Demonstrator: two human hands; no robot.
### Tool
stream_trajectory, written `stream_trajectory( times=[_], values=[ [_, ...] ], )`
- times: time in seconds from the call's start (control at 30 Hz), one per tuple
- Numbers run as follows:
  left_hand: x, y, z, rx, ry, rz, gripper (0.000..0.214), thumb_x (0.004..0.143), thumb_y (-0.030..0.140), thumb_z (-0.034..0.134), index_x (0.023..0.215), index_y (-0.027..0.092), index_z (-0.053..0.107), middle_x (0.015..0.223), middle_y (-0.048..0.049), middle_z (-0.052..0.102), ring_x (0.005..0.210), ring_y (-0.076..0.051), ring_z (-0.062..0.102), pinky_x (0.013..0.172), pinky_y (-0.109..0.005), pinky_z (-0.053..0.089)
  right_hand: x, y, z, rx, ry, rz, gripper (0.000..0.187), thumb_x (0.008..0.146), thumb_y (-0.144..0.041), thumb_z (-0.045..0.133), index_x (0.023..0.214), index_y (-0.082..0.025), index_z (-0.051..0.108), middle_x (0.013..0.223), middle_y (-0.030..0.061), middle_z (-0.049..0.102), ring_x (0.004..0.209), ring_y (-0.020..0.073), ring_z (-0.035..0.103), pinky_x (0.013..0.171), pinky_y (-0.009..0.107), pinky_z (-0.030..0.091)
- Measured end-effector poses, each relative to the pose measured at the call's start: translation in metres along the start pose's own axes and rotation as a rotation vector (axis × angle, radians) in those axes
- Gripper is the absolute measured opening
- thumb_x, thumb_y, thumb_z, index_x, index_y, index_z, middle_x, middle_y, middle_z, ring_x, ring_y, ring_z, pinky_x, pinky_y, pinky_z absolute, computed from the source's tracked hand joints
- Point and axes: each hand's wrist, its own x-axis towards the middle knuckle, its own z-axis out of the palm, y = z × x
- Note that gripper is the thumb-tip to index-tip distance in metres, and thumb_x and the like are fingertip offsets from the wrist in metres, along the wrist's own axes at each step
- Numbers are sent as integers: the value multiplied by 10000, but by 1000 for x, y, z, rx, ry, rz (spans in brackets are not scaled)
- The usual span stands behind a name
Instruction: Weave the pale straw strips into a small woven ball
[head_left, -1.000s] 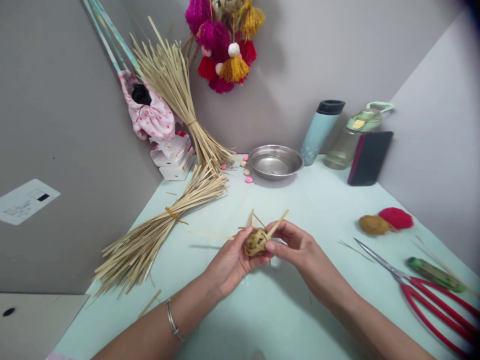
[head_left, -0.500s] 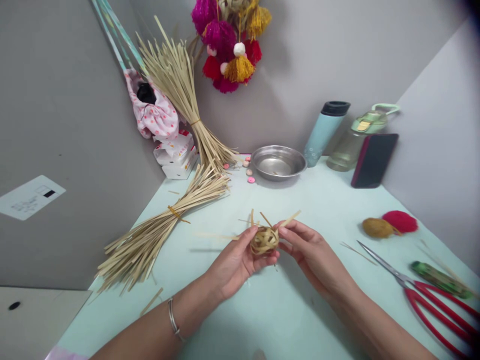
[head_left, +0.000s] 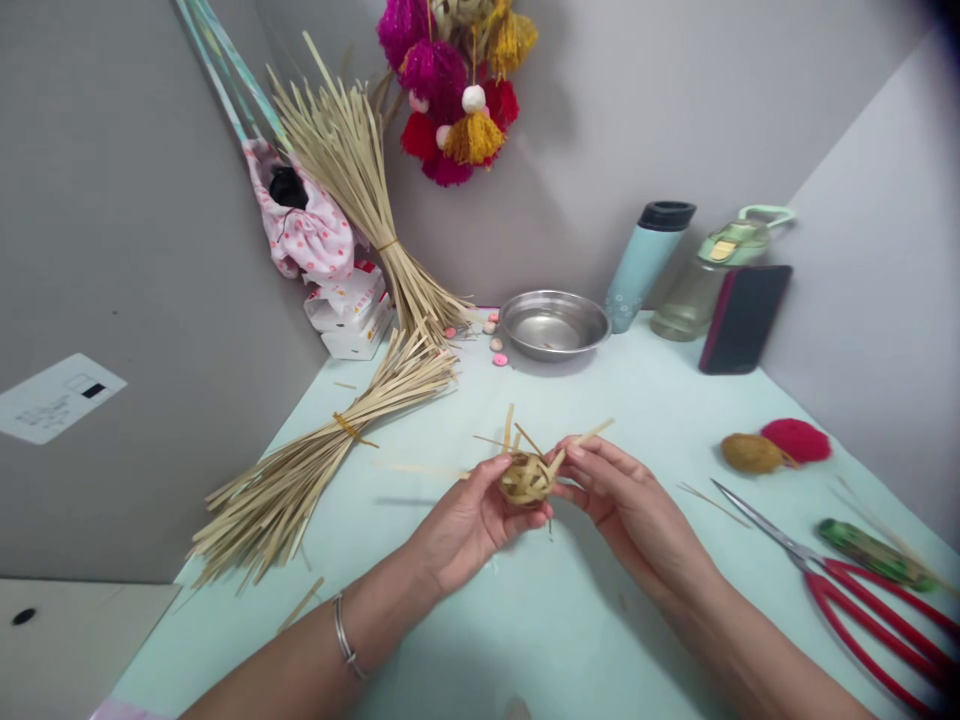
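"Straw-coloured woven ball [head_left: 529, 482]: where?"

"One, between your hands, above the pale green tabletop [head_left: 637, 400]."

"Your grips?"

"Left hand [head_left: 469, 525]: cupped around the ball, thumb at its upper edge. Right hand [head_left: 615, 490]: thumb and fingers pinching one loose strip [head_left: 598, 429]."

"And to your right?"

"Scissors [head_left: 807, 556], one pair, red handles, lying flat."

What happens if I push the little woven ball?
The woven ball might roll wobbly, since it's roundish but has loose strip ends sticking out. It's probably light and a bit squashy, since it looks thinly woven with gaps.
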Motion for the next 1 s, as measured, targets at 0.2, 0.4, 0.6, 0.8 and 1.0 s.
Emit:
stream_trajectory(
  times=[0.2, 0.4, 0.6, 0.8, 1.0],
  values=[
    [3, 1, -1, -7, 107, 10, 347, 932, 357, 539, 1105, 82, 663, 1023, -111, 700, 759, -126, 689, 733, -221, 589, -4, -3, 0, -195, 57, -174, 116, 833, -342, 714, 821, -229, 738, 874, 21, 712, 869, 178, 629, 785, 296, 528],
    [-1, 3, -2, 80, 42, 49, 311, 894, 353, 603, 1093, 119, 652, 1064, -103, 681, 815, -153, 693, 728, -261, 601, -10, -5, 2, -417, 37, -298, 93, 827, -336, 724, 847, -252, 760, 875, 15, 744, 821, 175, 639, 773, 290, 507],
    [-4, 5, 2, 130, -14, 43, 259, 888, 251, 623, 1089, 91, 658, 1010, -105, 698, 806, -132, 696, 779, -231, 581, -10, -7, 5, -229, 32, -203, 124, 841, -353, 701, 806, -246, 753, 875, 7, 719, 840, 168, 633, 760, 275, 521],
    [-3, 6, 2, 141, -5, 72, 208, 882, 226, 612, 1038, 100, 666, 1051, -118, 697, 907, -189, 698, 832, -276, 563, -12, -11, 8, -165, 37, -181, 77, 808, -310, 740, 835, -238, 731, 829, 8, 701, 701, 137, 602, 651, 249, 504],
    [-6, 5, 8, 200, -3, 146, 205, 857, 233, 645, 1023, 116, 664, 1010, -97, 690, 951, -181, 660, 922, -318, 507, -17, -11, 12, -183, -20, -132, 129, 806, -338, 741, 768, -218, 711, 729, -3, 669, 639, 133, 584, 668, 274, 490]
  ],
)
